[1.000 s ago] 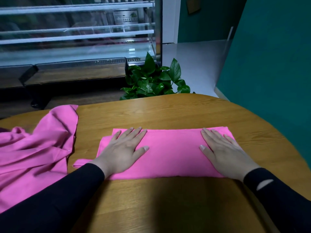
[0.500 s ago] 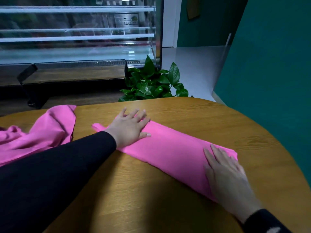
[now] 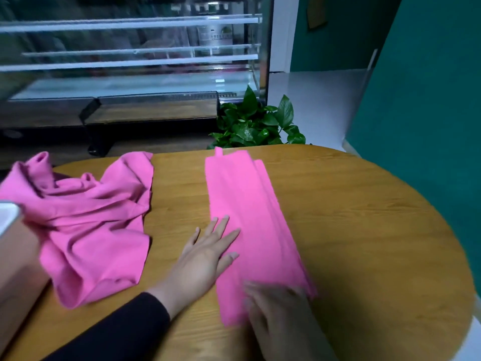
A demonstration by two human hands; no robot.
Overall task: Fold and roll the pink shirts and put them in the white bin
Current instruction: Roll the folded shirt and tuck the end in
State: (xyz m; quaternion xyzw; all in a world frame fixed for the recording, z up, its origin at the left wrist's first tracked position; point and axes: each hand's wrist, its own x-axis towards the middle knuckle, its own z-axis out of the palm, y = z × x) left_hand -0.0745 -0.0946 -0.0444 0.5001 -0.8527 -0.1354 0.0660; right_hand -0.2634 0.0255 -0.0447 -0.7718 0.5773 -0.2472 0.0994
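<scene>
Pink folded shirt strip point(image 3: 250, 217) lay under both flat, ungrasping palms: left hand point(image 3: 205, 259) beside right hand point(image 3: 278, 308).

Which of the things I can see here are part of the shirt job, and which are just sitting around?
Part of the job:
- long folded strip of pink shirt
- crumpled pink shirt, waiting unfolded
- left hand, flat on the strip's edge
- right hand, blurred, at the strip's near end

Just there:
- round wooden table
- leafy green plant
- glass display case
</scene>
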